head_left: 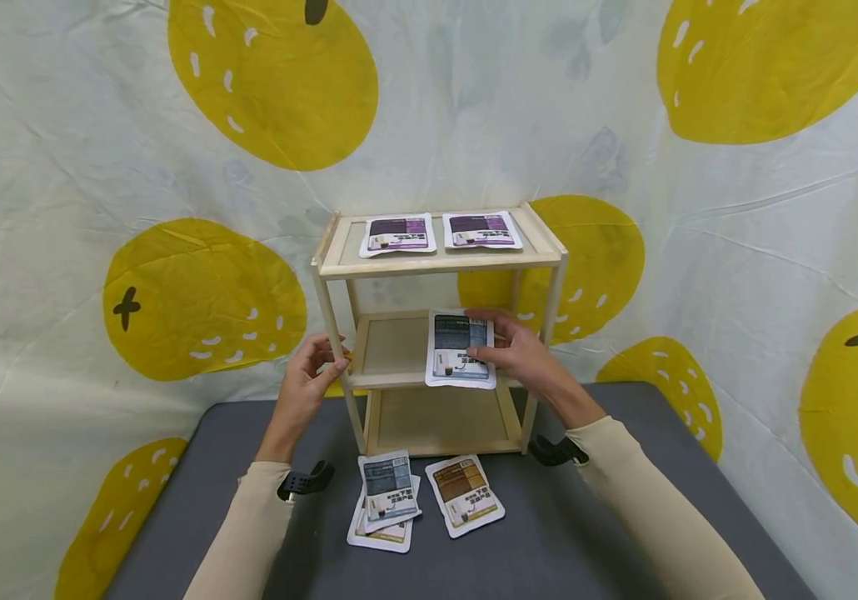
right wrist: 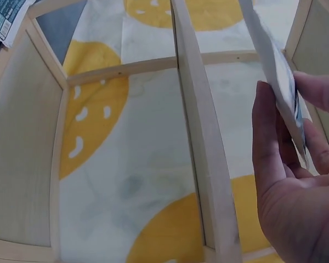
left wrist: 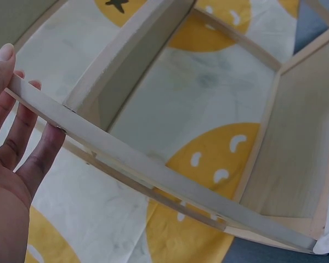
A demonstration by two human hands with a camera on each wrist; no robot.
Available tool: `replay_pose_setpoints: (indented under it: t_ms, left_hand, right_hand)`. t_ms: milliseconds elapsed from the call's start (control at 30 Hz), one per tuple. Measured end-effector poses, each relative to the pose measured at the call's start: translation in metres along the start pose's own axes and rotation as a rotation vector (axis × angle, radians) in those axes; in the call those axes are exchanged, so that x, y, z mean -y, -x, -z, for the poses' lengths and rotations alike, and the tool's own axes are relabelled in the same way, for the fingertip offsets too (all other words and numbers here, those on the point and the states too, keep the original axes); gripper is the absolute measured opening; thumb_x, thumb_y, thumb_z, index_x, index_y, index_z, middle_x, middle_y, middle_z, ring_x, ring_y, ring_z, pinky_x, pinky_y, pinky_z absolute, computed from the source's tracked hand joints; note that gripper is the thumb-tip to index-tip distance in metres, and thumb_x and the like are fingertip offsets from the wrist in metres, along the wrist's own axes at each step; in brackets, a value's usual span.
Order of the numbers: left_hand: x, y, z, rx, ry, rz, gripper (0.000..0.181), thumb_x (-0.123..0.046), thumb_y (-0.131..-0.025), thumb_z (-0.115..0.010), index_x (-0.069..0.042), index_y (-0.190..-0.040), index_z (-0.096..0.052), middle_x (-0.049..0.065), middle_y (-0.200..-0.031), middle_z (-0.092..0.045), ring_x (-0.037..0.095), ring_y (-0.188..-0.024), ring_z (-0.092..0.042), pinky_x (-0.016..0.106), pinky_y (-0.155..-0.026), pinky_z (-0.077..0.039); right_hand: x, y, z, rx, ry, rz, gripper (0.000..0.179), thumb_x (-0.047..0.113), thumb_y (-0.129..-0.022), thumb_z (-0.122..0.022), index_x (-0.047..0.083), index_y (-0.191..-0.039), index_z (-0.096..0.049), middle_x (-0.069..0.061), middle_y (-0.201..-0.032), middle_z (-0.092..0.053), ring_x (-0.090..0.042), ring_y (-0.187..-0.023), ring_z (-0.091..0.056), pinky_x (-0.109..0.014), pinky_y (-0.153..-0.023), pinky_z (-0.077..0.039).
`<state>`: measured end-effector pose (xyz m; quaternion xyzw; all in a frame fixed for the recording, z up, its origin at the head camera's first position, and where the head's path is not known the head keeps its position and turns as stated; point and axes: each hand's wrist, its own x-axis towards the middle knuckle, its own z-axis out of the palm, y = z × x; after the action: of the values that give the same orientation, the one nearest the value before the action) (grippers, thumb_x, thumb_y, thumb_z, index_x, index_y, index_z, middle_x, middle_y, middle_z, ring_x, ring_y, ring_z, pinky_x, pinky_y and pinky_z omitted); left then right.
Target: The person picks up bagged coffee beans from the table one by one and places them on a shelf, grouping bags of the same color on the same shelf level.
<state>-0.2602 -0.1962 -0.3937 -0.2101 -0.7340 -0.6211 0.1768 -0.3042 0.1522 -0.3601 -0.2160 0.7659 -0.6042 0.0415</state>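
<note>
My right hand (head_left: pixel 526 358) pinches a white-edged pouch with a blue-grey label (head_left: pixel 459 333) by its right side, tilted in front of the middle level of a small wooden shelf rack (head_left: pixel 440 271). In the right wrist view the pouch (right wrist: pixel 279 76) shows edge-on between thumb and fingers. On the rack's left front post (head_left: pixel 330 312), my left hand (head_left: pixel 305 379) has its thumb and fingers curled round the wood, seen also in the left wrist view. Two purple-label pouches, one left (head_left: pixel 401 233) and one right (head_left: pixel 480 229), lie side by side on the top level.
On the dark grey table (head_left: pixel 549 533) before the rack, another blue-grey pouch (head_left: pixel 390 487) overlaps a yellow-label pouch (head_left: pixel 380 533). To their right lies a brown-label pouch (head_left: pixel 465 494). A cloth backdrop (head_left: pixel 429 125) with yellow fruit shapes hangs behind and along the sides.
</note>
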Motion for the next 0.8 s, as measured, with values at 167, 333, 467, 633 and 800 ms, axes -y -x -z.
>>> replay_pose_setpoints:
  t_ms: [167, 333, 467, 633, 800]
  left_hand:
    - [-0.002, 0.001, -0.001, -0.014, -0.012, 0.017, 0.034, 0.002, -0.098, -0.063, 0.002, -0.131, -0.056, 0.023, -0.112, -0.061, 0.03, -0.104, -0.062, 0.025, -0.084, -0.056]
    - [-0.002, 0.001, -0.001, -0.01, -0.004, 0.016, 0.035, 0.004, -0.098, -0.062, 0.004, -0.132, -0.055, 0.033, -0.115, -0.058, 0.025, -0.103, -0.062, 0.024, -0.085, -0.056]
    - [-0.003, 0.001, 0.0, -0.005, -0.008, 0.021, 0.035, 0.003, -0.098, -0.062, 0.004, -0.132, -0.054, 0.037, -0.118, -0.056, 0.022, -0.103, -0.062, 0.022, -0.085, -0.055]
    - [-0.003, 0.001, -0.001, -0.003, 0.001, 0.032, 0.034, 0.002, -0.098, -0.063, 0.005, -0.131, -0.054, 0.036, -0.118, -0.056, 0.026, -0.104, -0.061, 0.023, -0.086, -0.055]
    - [-0.003, 0.001, -0.001, -0.005, 0.001, 0.035, 0.034, 0.002, -0.098, -0.063, 0.004, -0.131, -0.054, 0.034, -0.118, -0.057, 0.025, -0.104, -0.061, 0.023, -0.086, -0.055]
  right_hand:
    - [-0.004, -0.008, 0.002, -0.04, 0.065, -0.002, 0.058, 0.017, -0.095, -0.072, 0.018, -0.149, -0.051, -0.011, -0.151, -0.045, -0.034, -0.12, -0.053, -0.043, -0.1, -0.046]
    - [-0.006, -0.014, 0.003, -0.061, 0.069, -0.006, 0.06, 0.016, -0.095, -0.072, 0.02, -0.151, -0.049, -0.011, -0.155, -0.043, -0.035, -0.124, -0.052, -0.05, -0.105, -0.043]
    - [-0.006, -0.018, 0.001, -0.075, 0.092, -0.012, 0.061, 0.017, -0.094, -0.073, 0.021, -0.151, -0.049, -0.012, -0.153, -0.046, -0.034, -0.122, -0.053, -0.048, -0.103, -0.045]
    - [-0.005, -0.023, 0.0, -0.101, 0.14, -0.036, 0.062, 0.015, -0.094, -0.072, 0.023, -0.151, -0.049, -0.012, -0.152, -0.047, -0.032, -0.117, -0.055, -0.045, -0.099, -0.046]
    - [-0.006, -0.028, -0.002, -0.151, 0.176, -0.063, 0.062, 0.012, -0.095, -0.069, 0.023, -0.151, -0.048, -0.014, -0.151, -0.047, -0.033, -0.115, -0.057, -0.044, -0.096, -0.047]
